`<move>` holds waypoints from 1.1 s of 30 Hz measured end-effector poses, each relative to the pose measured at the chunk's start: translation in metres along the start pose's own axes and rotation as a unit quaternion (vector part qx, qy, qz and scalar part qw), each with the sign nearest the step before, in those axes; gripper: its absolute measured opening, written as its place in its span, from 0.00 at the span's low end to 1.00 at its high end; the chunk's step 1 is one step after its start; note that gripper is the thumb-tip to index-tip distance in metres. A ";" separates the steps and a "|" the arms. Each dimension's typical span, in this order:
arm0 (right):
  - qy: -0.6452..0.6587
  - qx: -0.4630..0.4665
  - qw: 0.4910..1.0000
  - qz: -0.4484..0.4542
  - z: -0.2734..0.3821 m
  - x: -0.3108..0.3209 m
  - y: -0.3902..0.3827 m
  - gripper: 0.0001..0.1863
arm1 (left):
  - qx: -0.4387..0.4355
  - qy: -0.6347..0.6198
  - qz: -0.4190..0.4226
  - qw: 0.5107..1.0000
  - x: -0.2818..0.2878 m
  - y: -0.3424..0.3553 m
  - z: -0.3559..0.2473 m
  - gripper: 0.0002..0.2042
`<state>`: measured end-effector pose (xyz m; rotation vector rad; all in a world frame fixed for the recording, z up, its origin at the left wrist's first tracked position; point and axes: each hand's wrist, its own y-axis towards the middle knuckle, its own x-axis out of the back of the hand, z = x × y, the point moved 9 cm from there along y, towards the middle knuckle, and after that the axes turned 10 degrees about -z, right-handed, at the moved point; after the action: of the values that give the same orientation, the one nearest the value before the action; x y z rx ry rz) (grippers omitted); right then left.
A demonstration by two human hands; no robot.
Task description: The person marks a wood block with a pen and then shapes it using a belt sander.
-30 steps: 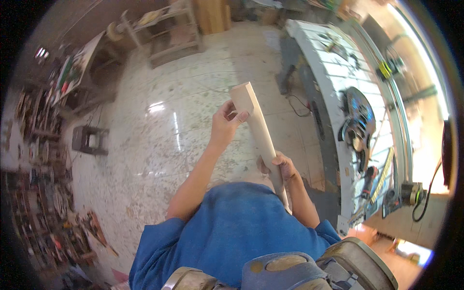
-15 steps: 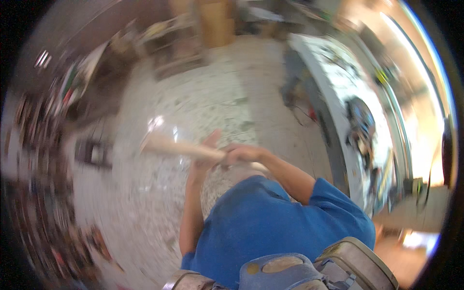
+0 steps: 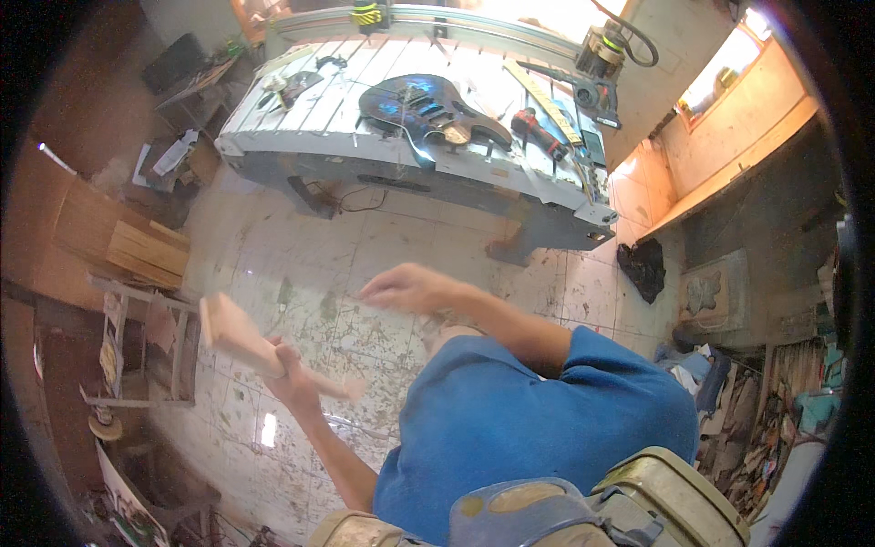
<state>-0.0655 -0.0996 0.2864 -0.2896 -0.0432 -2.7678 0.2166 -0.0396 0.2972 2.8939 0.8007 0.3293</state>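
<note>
My left hand (image 3: pixel 293 381) is closed around the middle of a pale, bare wooden guitar neck (image 3: pixel 241 335). Its broader end points away to the left, and the slimmer end slants toward my body; both ends are somewhat blurred. My right hand (image 3: pixel 410 287) hangs in front of my blue shirt, fingers stretched out and holding nothing, apart from the neck. Beyond it, a dark blue electric guitar body (image 3: pixel 428 108) lies on the slotted white bed of a gantry machine (image 3: pixel 342 137).
On the machine bed lie a yellow ruler (image 3: pixel 544 102) and a red-and-black hand tool (image 3: pixel 538 133). A wooden frame stand (image 3: pixel 187 351) is at left. A black bag (image 3: pixel 643 269) sits on the stained tile floor (image 3: pixel 319 246). Wood offcuts (image 3: pixel 743 410) are piled at right.
My view has swung right, bringing the machine bed from the right side to straight ahead. My right hand has come off the neck, which my left hand now holds alone.
</note>
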 end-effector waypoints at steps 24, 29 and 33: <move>-0.678 -0.059 0.725 -0.106 -0.287 0.634 0.202 0.12 | 0.209 0.156 0.110 0.959 -0.296 0.017 -0.013 0.25; -0.696 -0.043 0.698 -0.163 -0.260 0.655 0.199 0.11 | 0.165 0.172 0.088 0.967 -0.296 0.022 -0.026 0.28; -0.456 0.006 0.767 -0.451 -0.123 0.625 0.177 0.13 | 0.114 0.195 0.041 0.973 -0.280 0.026 -0.043 0.28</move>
<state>-0.5997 -0.4897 0.2933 -2.0524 -0.5754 -3.1133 -0.0147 -0.2048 0.2946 3.1281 0.8172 0.8940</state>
